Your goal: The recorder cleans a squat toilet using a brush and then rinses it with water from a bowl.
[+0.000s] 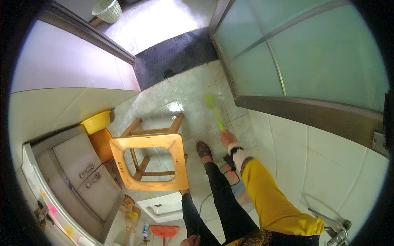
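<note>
My right hand (pixel 227 139) is closed around the handle of a bright green brush (pixel 215 112), whose blurred head points away from me above the tiled floor. Low in the picture, my left hand (pixel 190 240) lies near my left thigh, partly cut off by the rim; a thin dark cord or hose seems to run up from it, though its grip is unclear. A wooden stool frame with an open seat (pixel 181 160) stands on the floor to the left of my legs. Behind the stool's near edge, a white squat toilet (pixel 163 209) is set in the floor.
At left are a washbasin cabinet (pixel 83 172), a yellow basin (pixel 97 122) and an orange bucket (pixel 101 144). A red broom (pixel 164 230) and bottles are near the toilet. A dark mat (pixel 178 57) lies in the doorway, beside a frosted glass door (pixel 323 58).
</note>
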Demonstrator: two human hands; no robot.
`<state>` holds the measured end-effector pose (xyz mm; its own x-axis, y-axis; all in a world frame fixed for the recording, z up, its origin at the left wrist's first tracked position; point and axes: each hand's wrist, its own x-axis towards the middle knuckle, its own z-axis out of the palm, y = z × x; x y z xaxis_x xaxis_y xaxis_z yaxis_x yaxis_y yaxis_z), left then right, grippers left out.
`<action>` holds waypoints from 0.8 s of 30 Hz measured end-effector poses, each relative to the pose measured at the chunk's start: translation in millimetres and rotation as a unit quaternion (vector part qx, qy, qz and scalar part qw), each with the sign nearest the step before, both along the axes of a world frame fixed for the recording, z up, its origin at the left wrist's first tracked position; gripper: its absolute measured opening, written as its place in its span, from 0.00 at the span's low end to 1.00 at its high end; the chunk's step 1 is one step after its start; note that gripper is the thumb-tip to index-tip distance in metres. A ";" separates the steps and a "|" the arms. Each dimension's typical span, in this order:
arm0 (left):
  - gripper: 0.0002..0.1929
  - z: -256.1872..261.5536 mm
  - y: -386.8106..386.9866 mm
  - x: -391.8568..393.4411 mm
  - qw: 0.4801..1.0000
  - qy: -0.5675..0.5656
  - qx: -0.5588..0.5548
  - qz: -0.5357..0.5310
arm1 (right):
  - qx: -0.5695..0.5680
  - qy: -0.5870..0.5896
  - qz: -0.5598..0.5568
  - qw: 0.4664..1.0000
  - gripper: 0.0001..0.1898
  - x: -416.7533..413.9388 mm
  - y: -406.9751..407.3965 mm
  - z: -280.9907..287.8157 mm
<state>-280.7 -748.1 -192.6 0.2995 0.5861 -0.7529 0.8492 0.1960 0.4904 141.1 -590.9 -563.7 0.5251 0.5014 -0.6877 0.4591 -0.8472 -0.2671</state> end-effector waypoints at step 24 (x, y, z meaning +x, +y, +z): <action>0.17 15.5 7.8 -9.1 0.998 0.044 -0.043 0.007 | 0.004 0.018 0.336 0.942 0.14 -93.3 -106.9 4.9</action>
